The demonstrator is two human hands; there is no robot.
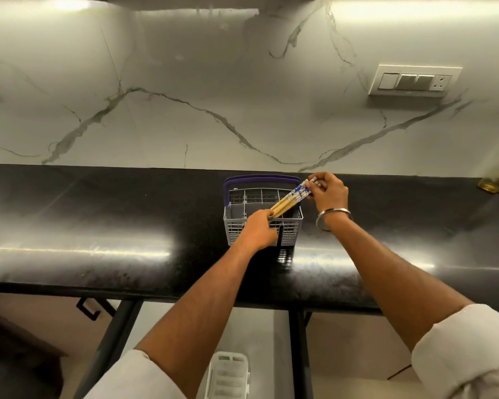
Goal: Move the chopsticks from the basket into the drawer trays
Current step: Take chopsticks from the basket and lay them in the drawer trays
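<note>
A grey cutlery basket (236, 220) with a purple handle stands on the black counter (98, 226). A bundle of wooden chopsticks (288, 200) with blue-and-white patterned tops lies slanted above the basket. My left hand (258, 230) grips the plain lower ends at the basket's front rim. My right hand (327, 194), with a metal bangle on its wrist, pinches the patterned top ends at the basket's right rear corner. Below the counter, part of a white drawer tray (229, 375) shows between my forearms.
A marble backsplash rises behind the counter, with a switch panel (414, 80) at the upper right. Amber glass items (494, 184) sit at the far right of the counter. Dark cabinet frame bars (298, 349) run down under the counter edge.
</note>
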